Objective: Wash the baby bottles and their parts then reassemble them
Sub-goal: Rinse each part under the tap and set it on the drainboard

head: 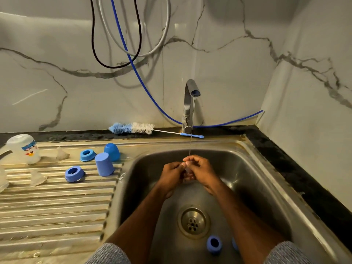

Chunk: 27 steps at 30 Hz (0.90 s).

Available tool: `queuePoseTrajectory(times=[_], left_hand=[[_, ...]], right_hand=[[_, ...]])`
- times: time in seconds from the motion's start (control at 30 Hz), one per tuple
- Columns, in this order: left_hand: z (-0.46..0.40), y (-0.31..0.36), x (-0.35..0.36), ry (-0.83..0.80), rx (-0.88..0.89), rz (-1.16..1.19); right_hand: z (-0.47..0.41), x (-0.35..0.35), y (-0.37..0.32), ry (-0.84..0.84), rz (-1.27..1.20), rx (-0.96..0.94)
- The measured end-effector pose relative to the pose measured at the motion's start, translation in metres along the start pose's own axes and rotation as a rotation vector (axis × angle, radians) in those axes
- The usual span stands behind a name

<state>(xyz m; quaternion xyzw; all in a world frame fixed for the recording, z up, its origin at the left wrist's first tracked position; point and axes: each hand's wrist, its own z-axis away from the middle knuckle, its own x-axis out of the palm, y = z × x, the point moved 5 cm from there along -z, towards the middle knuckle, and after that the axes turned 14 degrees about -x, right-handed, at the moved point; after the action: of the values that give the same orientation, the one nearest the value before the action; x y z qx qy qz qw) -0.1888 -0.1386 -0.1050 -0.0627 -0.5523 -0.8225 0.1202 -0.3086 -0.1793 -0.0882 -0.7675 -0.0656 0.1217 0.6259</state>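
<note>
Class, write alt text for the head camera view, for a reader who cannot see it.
Both hands, left hand and right hand, hold a small clear part under the running tap over a steel sink. Blue rings and caps, clear teats and a bottle sit on the draining board.

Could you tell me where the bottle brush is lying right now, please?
In the head view, the bottle brush lies on the dark counter ledge behind the sink, along the wall, its handle end reaching the tap base.

Both forearms reach forward over the sink (pixel 270 180), left hand (pixel 172 175) and right hand (pixel 200 171) meeting fingers curled beneath the tap (pixel 191 103).
</note>
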Motion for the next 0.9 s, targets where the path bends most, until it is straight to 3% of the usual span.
queuePoseTrajectory(times=[0.1, 0.2, 0.4, 0.63, 0.9], left_hand=[[0.002, 0.004, 0.003, -0.076, -0.013, 0.097], [0.005, 0.007, 0.005, -0.077, 0.021, 0.121], [0.006, 0.015, 0.005, 0.044, 0.253, -0.130], [0.006, 0.017, 0.005, 0.027, 0.203, -0.035], [0.002, 0.020, 0.006, 0.113, 0.131, -0.018]], right_hand=[[-0.001, -0.002, -0.005, -0.014, 0.018, -0.055], [-0.002, -0.006, -0.006, 0.102, -0.003, -0.067], [-0.004, -0.009, -0.002, 0.215, -0.048, -0.057], [-0.005, -0.016, 0.003, 0.205, -0.223, 0.026], [-0.010, -0.014, 0.008, 0.139, -0.342, 0.074]])
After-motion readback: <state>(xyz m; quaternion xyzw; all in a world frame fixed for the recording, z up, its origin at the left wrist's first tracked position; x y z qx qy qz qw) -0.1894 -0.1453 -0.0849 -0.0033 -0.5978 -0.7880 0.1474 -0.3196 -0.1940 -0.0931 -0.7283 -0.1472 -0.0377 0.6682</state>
